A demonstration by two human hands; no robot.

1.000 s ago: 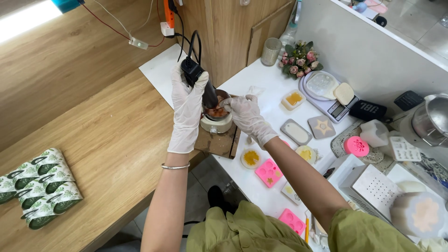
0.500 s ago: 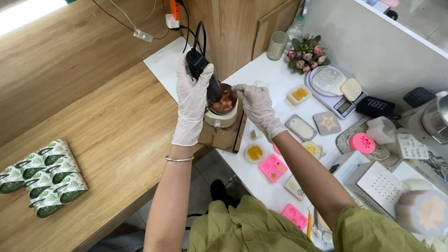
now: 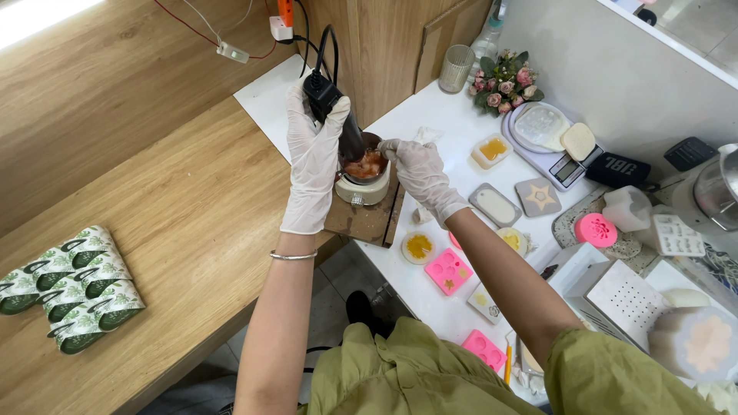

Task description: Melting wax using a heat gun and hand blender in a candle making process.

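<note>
Keep the black hand blender (image 3: 338, 115) upright with its shaft sunk in the orange mixture inside the small pot (image 3: 365, 175), which stands on a wooden board (image 3: 369, 219) at the near edge of the white counter (image 3: 430, 115). Judged from this view, the blending head should stay below the surface to prevent spatter, and the black cord (image 3: 327, 42) should run clear of the pot rim. Your left hand (image 3: 314, 157), gloved, is raised with the forearm nearly vertical; its grip is closed firmly around the blender body. Your right hand (image 3: 419, 173), also gloved, reaches across from the right with the wrist bent; its fingers rest at the pot's rim, but whether that grip is closed on the rim cannot be told. Brace the pot against twisting. Keep the pink mould (image 3: 448, 270) and nearby filled moulds away from splashes.
</note>
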